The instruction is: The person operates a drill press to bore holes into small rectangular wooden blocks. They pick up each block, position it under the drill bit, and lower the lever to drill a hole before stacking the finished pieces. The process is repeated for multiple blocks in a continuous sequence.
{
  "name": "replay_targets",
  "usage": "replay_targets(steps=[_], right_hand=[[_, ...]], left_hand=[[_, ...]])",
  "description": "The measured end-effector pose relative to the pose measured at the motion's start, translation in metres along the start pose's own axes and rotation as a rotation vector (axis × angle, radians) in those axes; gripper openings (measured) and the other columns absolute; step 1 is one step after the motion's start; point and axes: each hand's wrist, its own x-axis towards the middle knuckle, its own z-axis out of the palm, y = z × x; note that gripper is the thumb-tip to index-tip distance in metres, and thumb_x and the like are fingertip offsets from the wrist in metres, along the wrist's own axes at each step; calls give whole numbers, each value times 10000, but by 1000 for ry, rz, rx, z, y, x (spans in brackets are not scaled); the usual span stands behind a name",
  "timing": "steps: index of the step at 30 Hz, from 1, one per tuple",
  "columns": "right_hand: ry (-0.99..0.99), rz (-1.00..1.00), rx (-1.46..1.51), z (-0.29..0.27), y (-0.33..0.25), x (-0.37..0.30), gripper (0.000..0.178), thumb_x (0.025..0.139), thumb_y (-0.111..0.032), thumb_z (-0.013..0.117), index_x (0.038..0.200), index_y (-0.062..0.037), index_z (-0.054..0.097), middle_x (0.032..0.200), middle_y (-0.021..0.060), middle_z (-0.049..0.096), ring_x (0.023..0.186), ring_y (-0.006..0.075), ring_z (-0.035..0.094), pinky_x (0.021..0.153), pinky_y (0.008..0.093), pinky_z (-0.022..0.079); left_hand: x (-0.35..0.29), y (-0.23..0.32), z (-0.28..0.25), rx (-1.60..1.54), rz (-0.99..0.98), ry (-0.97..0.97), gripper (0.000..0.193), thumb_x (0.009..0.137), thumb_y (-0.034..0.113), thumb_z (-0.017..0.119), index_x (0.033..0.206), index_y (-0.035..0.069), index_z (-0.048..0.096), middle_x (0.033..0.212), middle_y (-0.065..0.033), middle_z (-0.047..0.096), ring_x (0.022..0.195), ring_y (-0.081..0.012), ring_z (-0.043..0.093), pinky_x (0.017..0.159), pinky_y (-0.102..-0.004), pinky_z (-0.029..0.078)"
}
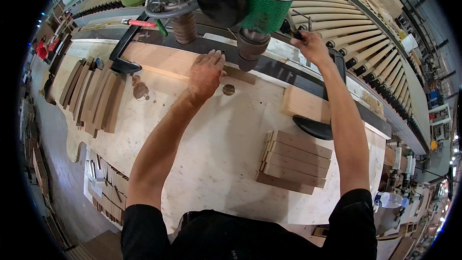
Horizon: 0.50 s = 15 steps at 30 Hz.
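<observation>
My left hand (207, 71), fingers together, presses a narrow brown wooden strip (241, 74) against the dark metal fence (276, 70). Its palm side and part of the strip are hidden beneath it. Just right of that hand, the drill press chuck (252, 48) hangs over the strip; I cannot make out the bit's tip. At the right of the green drill press (273, 9), my right hand (310, 47) is closed round a black-ended feed lever (297, 34). A long pale board (156, 59) lies along the fence to the left of my left hand.
Black clamps (126, 66) (313, 127) hold down the fence ends, the right one by a pale block (305, 103). Stacked wooden pieces (294, 161) sit front right on the white worktable (211, 163); curved strips (96, 96) lie left. Pale tapered rods (361, 33) line the back.
</observation>
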Motion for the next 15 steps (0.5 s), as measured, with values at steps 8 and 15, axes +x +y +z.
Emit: replay_targets(steps=[8,15], right_hand=[[-8,66,125,58,-31,38,614,817,-475,714,1298,-112,598,1235,139,640,1164,327,592,942,418,485],[72,42,103,56,-41,27,574,834,-442,714,1282,-98,608,1177,164,660,1104,363,611,912,428,486]], left_hand=[[1,2,1,8,0,-13,481,799,212,722,1230,35,601,1318,-129,583,1261,-283,515,1066,-424,380],[4,0,5,-15,-16,-7,477,792,210,728,1218,35,604,1346,-133,559,1258,-290,514,1057,-424,386]])
